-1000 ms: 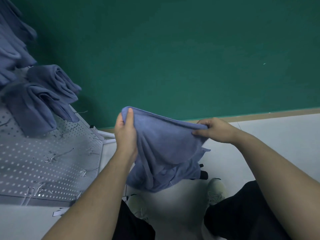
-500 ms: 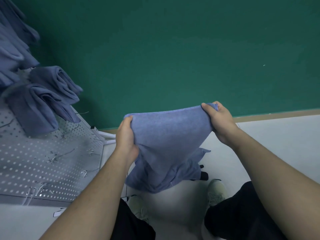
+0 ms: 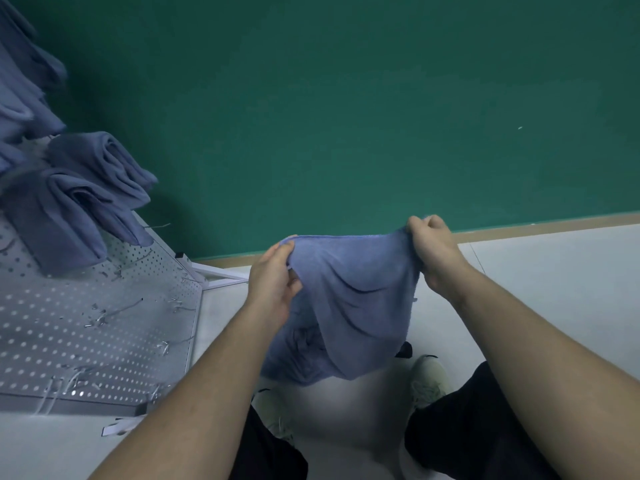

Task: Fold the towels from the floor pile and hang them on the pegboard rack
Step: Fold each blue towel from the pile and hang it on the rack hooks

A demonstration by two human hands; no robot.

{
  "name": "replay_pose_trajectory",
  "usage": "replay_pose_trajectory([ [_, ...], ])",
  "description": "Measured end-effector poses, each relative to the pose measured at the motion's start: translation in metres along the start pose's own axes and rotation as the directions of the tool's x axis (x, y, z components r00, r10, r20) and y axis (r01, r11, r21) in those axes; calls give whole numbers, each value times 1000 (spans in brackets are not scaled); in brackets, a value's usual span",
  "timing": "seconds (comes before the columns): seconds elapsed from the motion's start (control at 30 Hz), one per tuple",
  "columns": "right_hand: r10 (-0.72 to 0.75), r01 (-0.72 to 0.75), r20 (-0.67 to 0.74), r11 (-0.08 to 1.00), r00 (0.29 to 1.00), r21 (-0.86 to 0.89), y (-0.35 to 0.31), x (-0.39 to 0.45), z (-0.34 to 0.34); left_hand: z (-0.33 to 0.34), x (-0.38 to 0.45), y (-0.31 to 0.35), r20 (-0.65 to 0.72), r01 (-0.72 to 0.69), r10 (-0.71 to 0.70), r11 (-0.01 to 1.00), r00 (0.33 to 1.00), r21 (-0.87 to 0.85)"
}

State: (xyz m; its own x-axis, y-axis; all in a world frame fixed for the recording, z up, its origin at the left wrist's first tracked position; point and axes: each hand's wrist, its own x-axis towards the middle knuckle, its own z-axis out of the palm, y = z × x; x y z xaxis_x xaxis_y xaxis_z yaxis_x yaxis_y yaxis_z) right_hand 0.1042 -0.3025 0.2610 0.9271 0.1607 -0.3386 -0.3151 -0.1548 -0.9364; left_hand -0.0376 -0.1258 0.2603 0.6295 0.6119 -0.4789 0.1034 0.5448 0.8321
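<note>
A blue towel [image 3: 353, 299] hangs in the air in front of me, stretched between both hands. My left hand [image 3: 273, 282] pinches its upper left corner and my right hand [image 3: 433, 247] grips its upper right corner in a fist. The cloth sags in folds below the hands and hides the floor pile; a bit of blue towel [image 3: 298, 355] shows under it. At the left stands the grey pegboard rack [image 3: 86, 327] with metal hooks, and several folded blue towels [image 3: 79, 202] hang on its upper part.
A green wall [image 3: 346, 98] rises straight ahead, with a wooden skirting strip along the pale floor [image 3: 554, 278]. My two light shoes [image 3: 427, 379] and dark trousers are at the bottom. The rack's white foot [image 3: 221, 275] juts out on the floor near the wall.
My right hand has moved out to the right, pulling the towel's top edge wider. My left hand has shifted its hold at the left corner.
</note>
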Motion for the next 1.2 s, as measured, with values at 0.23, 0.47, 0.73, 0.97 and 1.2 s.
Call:
replay_pose_trajectory([
  [0.23,-55,62,156,997,986,-40,12,-11,28,18,0,-13,47,32,-32,999,998,1],
  [0.47,-188,228,214,957,959,-180,14,-21,52,31,-4,-20,77,-16,15,1000,997,22],
  [0.73,-61,61,249,998,967,9,9,-33,65,31,-7,-24,-19,-114,115,993,993,18],
  [0.97,0,-34,308,994,951,106,6,-40,63,31,-5,-26,-18,-116,116,993,993,17],
  [1.2,48,-100,326,984,944,145,3,-42,58,32,-5,-27,41,-118,115,988,993,98],
])
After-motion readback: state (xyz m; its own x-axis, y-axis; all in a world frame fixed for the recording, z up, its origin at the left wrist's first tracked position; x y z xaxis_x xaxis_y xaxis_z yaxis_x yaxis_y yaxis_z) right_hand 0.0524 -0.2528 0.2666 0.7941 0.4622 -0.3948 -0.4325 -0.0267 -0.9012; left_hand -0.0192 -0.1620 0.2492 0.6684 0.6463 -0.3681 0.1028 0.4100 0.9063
